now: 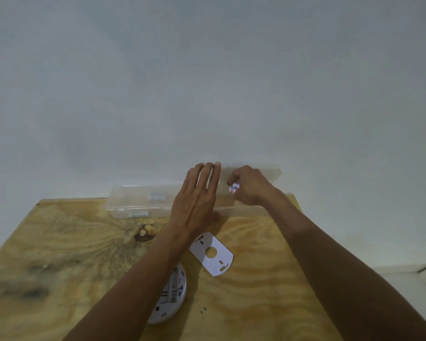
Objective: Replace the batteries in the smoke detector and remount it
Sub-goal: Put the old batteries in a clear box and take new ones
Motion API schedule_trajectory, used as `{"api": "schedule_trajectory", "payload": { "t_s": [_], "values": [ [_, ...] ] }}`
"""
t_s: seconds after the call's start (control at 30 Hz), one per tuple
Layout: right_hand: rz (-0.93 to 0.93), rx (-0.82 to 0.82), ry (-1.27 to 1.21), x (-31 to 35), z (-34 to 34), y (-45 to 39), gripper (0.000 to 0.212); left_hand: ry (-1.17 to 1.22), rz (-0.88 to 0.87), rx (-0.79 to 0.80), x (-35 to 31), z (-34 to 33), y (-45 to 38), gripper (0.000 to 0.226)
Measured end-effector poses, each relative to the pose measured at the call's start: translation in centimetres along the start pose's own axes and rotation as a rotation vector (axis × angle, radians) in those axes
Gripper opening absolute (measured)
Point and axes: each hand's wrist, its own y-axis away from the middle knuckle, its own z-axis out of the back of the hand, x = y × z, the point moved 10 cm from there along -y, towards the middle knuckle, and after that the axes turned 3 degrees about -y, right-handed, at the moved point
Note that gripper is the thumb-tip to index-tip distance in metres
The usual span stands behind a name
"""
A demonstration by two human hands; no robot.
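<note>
Batteries sit pinched in the right hand over the clear box; the left hand lies flat and open, holding nothing.

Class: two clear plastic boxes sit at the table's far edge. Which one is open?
The right box, behind the hands: its lid stands raised. The left box lies shut.

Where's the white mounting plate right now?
In the head view, the flat white plastic mounting plate lies on the plywood table, just right of the left forearm, between the round white smoke detector nearer the person and the clear plastic box by the wall.
</note>
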Motion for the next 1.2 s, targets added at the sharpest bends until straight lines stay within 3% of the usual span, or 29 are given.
{"api": "schedule_trajectory", "payload": {
  "t_s": [0.23,0.57,0.7,0.8,0.9,0.97,1.07,1.2],
  "values": [
    [-0.007,-0.080,0.053,-2.1,-1.4,-1.2,0.007,-0.037,-0.022,0.077,-0.4,-0.7,-0.5,0.117],
    [0.112,-0.374,0.225,-1.5,-0.3,0.5,0.021,-0.054,0.014,0.086,-0.2,-1.0,-0.4,0.123],
    [0.145,-0.417,0.149,-1.9,0.9,1.7,0.027,-0.048,0.011,0.095,-0.3,-0.9,-0.4,0.129],
    [0.243,-0.511,0.075,-0.7,3.1,3.8,0.022,-0.055,0.015,0.097,-0.3,-0.8,-0.3,0.129],
    [0.325,-0.640,0.183,0.5,5.6,5.8,0.031,-0.061,0.017,0.097,-0.3,-0.7,-0.2,0.128],
    [0.289,-0.593,0.325,0.2,6.3,5.3,0.041,-0.069,0.020,0.090,-0.4,-0.7,-0.1,0.126],
    [0.215,-0.451,0.460,-1.1,6.5,3.7,0.038,-0.094,0.023,0.086,-0.7,-0.5,0.2,0.120],
    [0.262,-0.413,0.490,-1.3,5.9,4.0,0.032,-0.112,0.035,0.046,-1.2,-0.2,0.9,0.089]
  ]
}}
